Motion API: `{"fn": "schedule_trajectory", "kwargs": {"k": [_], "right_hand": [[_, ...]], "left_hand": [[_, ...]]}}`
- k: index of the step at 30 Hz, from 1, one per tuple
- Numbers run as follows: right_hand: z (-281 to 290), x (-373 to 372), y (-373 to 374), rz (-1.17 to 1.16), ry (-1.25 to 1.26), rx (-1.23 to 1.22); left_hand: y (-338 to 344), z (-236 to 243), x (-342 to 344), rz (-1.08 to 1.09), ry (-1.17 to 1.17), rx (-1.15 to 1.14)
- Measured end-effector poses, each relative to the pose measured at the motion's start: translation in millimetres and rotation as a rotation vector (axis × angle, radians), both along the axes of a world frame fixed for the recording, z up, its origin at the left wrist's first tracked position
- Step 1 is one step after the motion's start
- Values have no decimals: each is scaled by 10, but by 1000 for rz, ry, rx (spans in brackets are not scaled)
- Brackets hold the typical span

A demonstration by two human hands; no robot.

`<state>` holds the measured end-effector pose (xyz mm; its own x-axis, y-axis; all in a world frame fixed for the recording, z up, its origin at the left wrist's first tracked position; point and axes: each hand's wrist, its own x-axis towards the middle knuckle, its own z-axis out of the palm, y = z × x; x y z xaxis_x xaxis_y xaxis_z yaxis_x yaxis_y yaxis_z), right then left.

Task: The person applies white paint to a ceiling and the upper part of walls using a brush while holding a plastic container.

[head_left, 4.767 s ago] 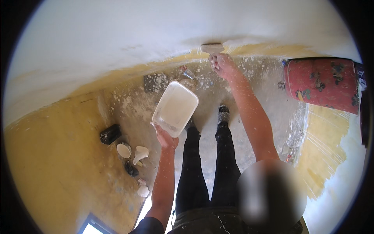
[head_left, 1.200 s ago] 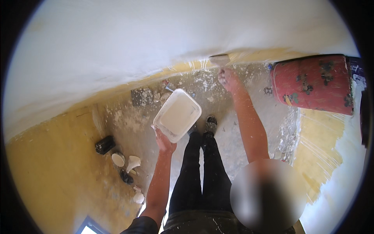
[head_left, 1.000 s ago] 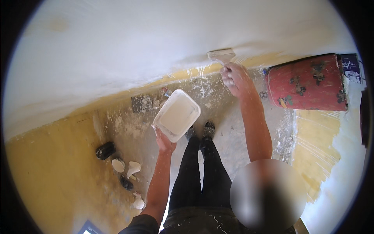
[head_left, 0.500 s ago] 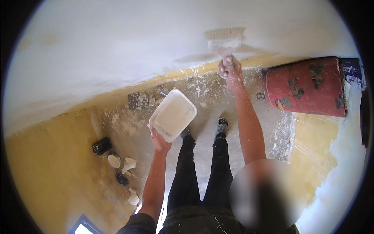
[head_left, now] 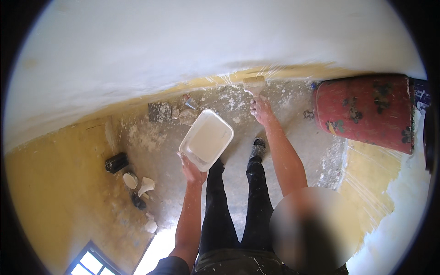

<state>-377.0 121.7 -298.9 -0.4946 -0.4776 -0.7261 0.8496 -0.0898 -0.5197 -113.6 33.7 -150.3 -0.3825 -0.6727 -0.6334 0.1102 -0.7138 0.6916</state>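
I have the wide flat brush [head_left: 254, 84] in the right hand [head_left: 261, 110], fingers curled round its handle, its pale, straight-cut bristles pointing up toward the foot of the wall ahead; I cannot tell whether the tips touch it. Just left of it and nearer the body, the left hand [head_left: 192, 169] holds a rectangular white tub [head_left: 219, 151] by its near-left corner, its rim smooth and rounded, the inside showing an even cream surface. Past the brush I see the wall's matte white expanse [head_left: 206, 36] ending in a yellow strip [head_left: 302, 70] streaked with thin white lines. Under the hands the rough grey floor [head_left: 286, 146] is crusted with white spatter, and the person's black trousers [head_left: 221, 206] stand on it. Off to the right lies a bulging red drum-like object [head_left: 364, 112] with dark, leafy blotches. Over on my left, by a scuffed yellow wall [head_left: 59, 183], I find a black rounded object [head_left: 116, 162], a pale disc [head_left: 130, 180] and a flared white piece [head_left: 146, 185], with a speckled square slab [head_left: 160, 112] farther ahead
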Motion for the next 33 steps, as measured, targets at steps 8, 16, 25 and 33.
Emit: {"fn": "schedule_trajectory", "kwargs": {"k": [8, 16, 25, 33], "right_hand": [[2591, -308, -154, 72, 81, -81], [3743, 15, 154, 0, 505, -337], [1276, -496, -69, 79, 602, -183], [214, 4, 108, 54, 116, 36]], "left_hand": [[45, 35, -39, -29, 35, -13], [28, 256, -148, -6, 23, 9], [26, 227, -207, 22, 2, 4], [108, 136, 99, 27, 11, 26]]}}
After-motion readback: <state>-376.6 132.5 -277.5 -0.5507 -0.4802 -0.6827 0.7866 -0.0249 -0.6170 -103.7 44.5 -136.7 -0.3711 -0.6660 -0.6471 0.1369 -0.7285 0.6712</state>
